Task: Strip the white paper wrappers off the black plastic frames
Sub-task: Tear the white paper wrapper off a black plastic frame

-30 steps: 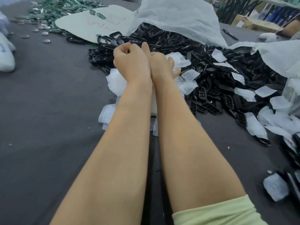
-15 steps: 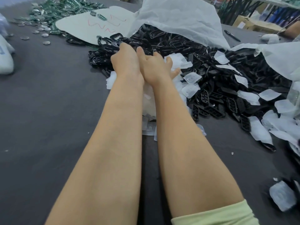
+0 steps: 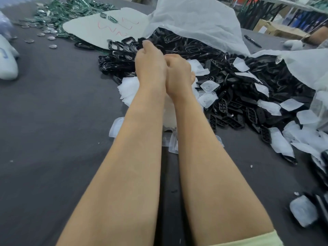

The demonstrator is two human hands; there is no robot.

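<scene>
Your L hand [image 3: 150, 66] + R hand [image 3: 179, 75] pressed together over black frames [image 3: 229, 121], 12 o'clock on counter [image 3: 53, 112], prob. bracing for peel; fingers [image 3: 145, 45] curl away, contents can't tell. Shed wrappers [image 3: 129, 89] under wrists.

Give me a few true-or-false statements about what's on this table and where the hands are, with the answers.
1. The left hand and right hand are side by side over the frames. True.
2. A pen lies on the table. True.
3. The table is red. False: it is dark grey.
4. A green heap lies at the near right. False: the green parts lie at the far left.
5. Loose wrappers lie among the frames. True.
</scene>
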